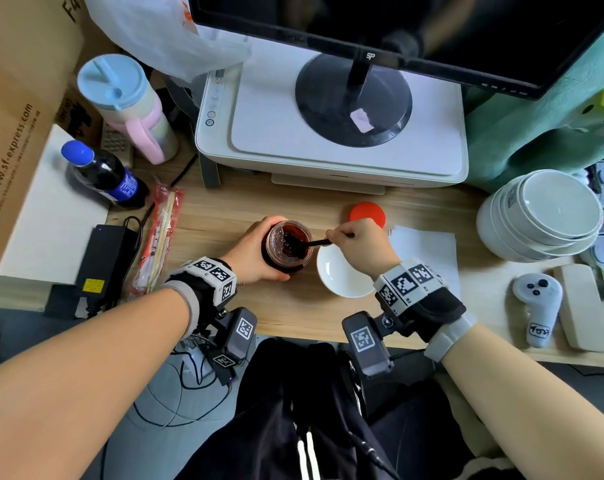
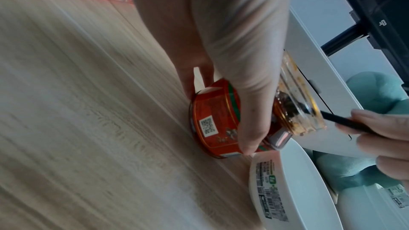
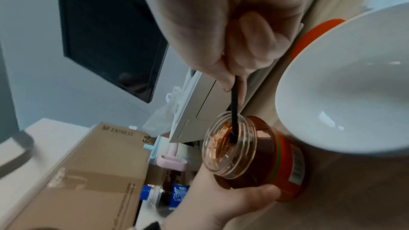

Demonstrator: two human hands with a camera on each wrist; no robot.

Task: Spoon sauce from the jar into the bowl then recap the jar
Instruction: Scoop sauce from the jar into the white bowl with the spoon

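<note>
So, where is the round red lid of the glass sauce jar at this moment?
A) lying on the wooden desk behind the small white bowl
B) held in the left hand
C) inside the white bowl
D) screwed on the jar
A: the round red lid lies on the wooden desk behind the small white bowl, while the glass sauce jar stands open.

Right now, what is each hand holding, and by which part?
The left hand grips the open glass sauce jar round its side. The right hand pinches the thin black spoon by its handle.
</note>
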